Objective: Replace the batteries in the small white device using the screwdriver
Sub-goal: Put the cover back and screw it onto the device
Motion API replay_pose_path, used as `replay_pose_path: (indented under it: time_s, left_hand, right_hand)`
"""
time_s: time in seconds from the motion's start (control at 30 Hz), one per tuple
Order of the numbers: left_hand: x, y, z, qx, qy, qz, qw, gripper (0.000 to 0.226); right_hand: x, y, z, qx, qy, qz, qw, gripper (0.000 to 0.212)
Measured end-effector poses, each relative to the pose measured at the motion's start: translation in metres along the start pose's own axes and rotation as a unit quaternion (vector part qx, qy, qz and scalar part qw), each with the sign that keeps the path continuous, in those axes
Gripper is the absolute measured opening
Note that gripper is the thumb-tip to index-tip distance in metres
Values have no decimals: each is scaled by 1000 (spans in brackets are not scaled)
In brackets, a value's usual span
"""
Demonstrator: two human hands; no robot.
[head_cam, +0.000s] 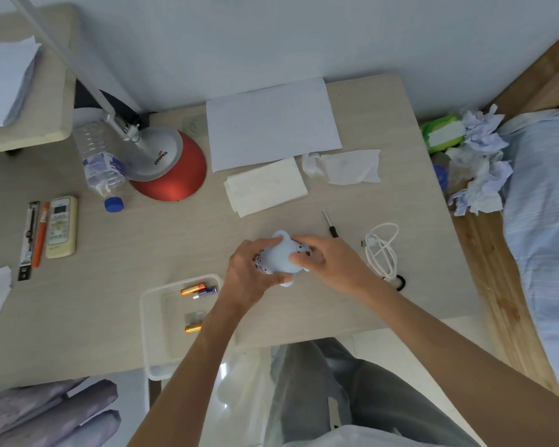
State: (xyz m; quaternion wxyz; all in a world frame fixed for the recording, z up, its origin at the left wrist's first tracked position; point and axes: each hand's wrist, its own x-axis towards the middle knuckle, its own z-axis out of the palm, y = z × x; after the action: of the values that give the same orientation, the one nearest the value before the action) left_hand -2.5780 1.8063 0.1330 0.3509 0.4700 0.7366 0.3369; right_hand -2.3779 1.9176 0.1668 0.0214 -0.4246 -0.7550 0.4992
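The small white device is held just above the table's middle between both hands. My left hand grips its left side and bottom edge. My right hand grips its right side, fingers over the top. A small screwdriver with a black handle lies on the table just beyond my right hand, untouched. A clear plastic tray at the front left holds three batteries: an orange one, a purple one and another orange one.
A white cable is coiled to the right of my hands. Tissues and paper lie further back. A red desk lamp, a water bottle, a remote and pens sit at the left. Crumpled tissues pile up at the table's right edge.
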Motion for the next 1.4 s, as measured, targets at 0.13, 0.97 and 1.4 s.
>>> replay_pose_path:
  time_s: [0.13, 0.97, 1.4]
  left_hand:
    - [2, 3, 1, -20, -7, -21, 1000, 81]
    - [4, 16, 2, -2, -19, -77, 997, 80]
    - [5, 19, 3, 14, -27, -91, 995, 80]
  right_hand:
    - [-12, 2, 5, -142, 180, 7, 973, 30]
    - [-26, -58, -38, -251, 222, 48, 941, 26]
    - [-55, -62, -45, -137, 216, -17, 966, 12]
